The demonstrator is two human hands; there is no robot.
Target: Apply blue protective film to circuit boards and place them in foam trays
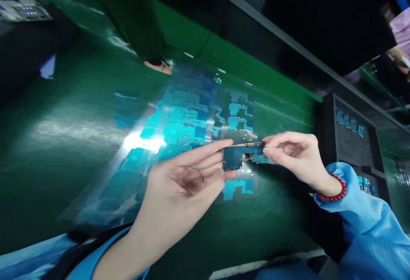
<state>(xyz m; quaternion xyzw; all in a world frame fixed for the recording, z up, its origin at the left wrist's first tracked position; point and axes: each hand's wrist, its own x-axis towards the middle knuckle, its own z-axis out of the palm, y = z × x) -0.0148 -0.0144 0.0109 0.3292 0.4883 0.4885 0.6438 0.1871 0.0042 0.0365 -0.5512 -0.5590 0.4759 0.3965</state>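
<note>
Between my two hands is a small dark circuit board (233, 158), held above a clear sheet. My left hand (188, 186) grips the board's wide left end, thumb in front and fingers behind. Thumb and fingertips of my right hand (293, 154) pinch its narrow right end. Beneath and around the board lie blue cut-out film pieces (237, 188) on the clear sheet. More blue film pieces (179, 117) spread over a larger shiny sheet to the left, partly behind my left hand.
A black tray (361, 147) at the right holds several boards (349, 122). Another person's hand (158, 66) rests on the green mat (80, 160) at the far side. Part of a board (24, 6) on a dark block stands upper left. A dark shelf edge (272, 28) crosses the back.
</note>
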